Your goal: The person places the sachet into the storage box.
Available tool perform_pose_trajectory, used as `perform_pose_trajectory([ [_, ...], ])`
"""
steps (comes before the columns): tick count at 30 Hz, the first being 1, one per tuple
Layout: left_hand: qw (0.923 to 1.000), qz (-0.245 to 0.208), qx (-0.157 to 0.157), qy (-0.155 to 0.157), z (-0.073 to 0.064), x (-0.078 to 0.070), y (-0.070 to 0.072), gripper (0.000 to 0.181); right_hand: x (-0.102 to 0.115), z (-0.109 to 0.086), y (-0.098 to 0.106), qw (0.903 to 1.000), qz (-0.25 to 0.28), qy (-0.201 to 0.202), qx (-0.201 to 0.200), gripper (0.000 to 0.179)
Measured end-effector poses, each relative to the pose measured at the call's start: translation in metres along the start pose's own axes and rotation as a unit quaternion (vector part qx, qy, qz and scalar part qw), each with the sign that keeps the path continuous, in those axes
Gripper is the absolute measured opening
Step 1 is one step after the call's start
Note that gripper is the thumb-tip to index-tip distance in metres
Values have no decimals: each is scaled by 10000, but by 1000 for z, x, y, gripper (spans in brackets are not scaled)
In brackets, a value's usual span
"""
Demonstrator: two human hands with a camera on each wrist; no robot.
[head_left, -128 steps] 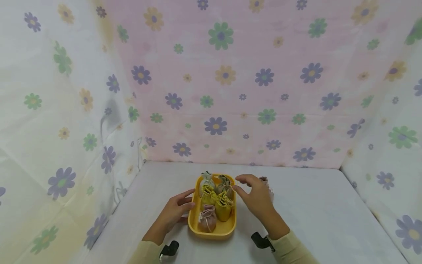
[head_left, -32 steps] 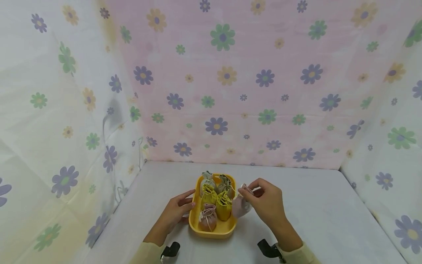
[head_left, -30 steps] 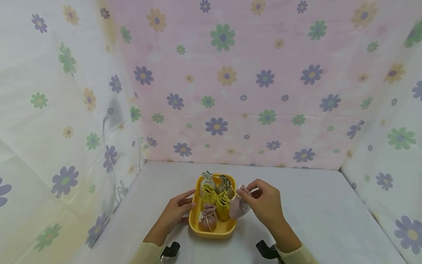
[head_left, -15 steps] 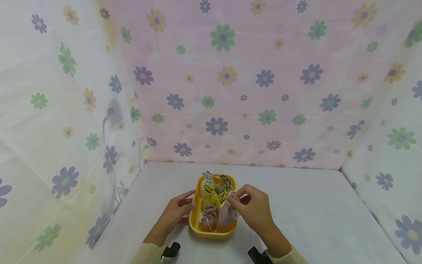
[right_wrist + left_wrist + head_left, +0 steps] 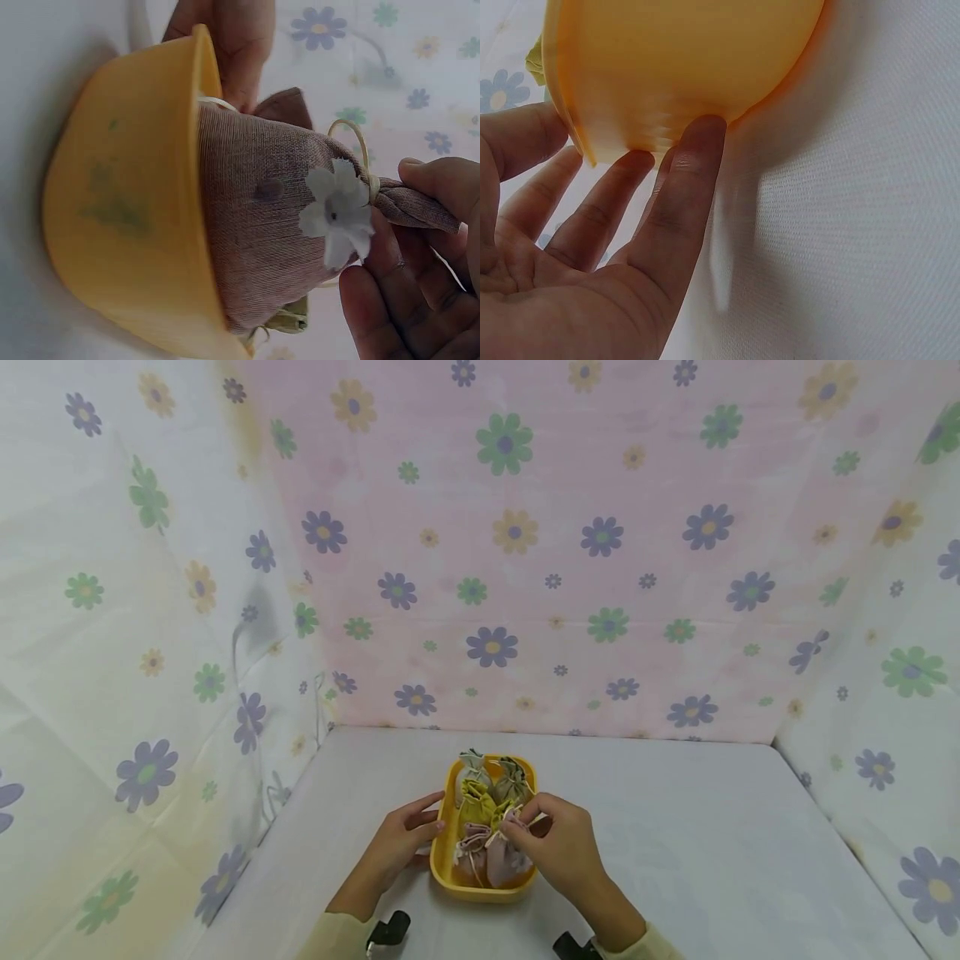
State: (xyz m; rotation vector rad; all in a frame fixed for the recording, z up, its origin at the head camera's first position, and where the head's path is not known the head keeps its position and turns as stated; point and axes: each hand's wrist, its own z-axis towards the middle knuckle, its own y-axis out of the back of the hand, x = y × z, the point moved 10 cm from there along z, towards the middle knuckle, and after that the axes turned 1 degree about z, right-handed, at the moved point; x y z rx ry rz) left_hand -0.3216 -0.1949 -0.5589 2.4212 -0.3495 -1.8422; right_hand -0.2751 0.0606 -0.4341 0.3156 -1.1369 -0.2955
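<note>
My right hand [image 5: 562, 845] pinches the twisted neck of a mauve drawstring pouch [image 5: 506, 862] between thumb and fingers. In the right wrist view this pouch [image 5: 262, 210] carries a white fabric flower, and its lower part sits behind the rim of the yellow tray [image 5: 127, 202]. At the tray's left side, the fingers of my left hand [image 5: 396, 839] touch the outer wall [image 5: 675, 67]. Inside stand a brownish-pink pouch [image 5: 470, 857], a yellow-green pouch [image 5: 476, 805], another yellow-green one partly hidden, a pale grey pouch [image 5: 471, 772] and an olive-brown pouch [image 5: 512, 781].
The tray stands on a white-covered table [image 5: 675, 827]. Flower-patterned cloth [image 5: 525, 610] hangs behind it and at both sides. Black camera mounts [image 5: 390, 928] show at both wrists.
Earlier my right hand held nothing, with the mauve pouch behind it on the table right of the tray. It has since gripped that pouch and carried it left into the tray's front right.
</note>
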Motion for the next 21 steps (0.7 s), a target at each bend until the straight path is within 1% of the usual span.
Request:
perform_pose_trajectory([
  [4, 10000, -19, -9, -12, 0, 0, 0, 59, -7, -3, -10, 9997, -139, -39, 196, 28],
  [9, 10000, -31, -21, -3, 0, 0, -2, 58, -17, -6, -19, 9988, -193, -45, 442, 27],
  [11, 10000, -18, -27, 11, 0, 0, -2, 59, -22, -7, -21, 9981, -338, -32, 512, 27],
  [16, 10000, 27, -44, 32, -1, -1, -1, 58, -32, -11, -23, 9961, -660, -48, 584, 27],
  [19, 10000, 42, -38, 20, -1, -1, 0, 58, -32, -12, -22, 9938, -889, -22, 672, 26],
  [21, 9999, 148, -25, -26, 0, -1, 0, 58, -32, -13, -19, 9914, -1075, -24, 740, 26],
])
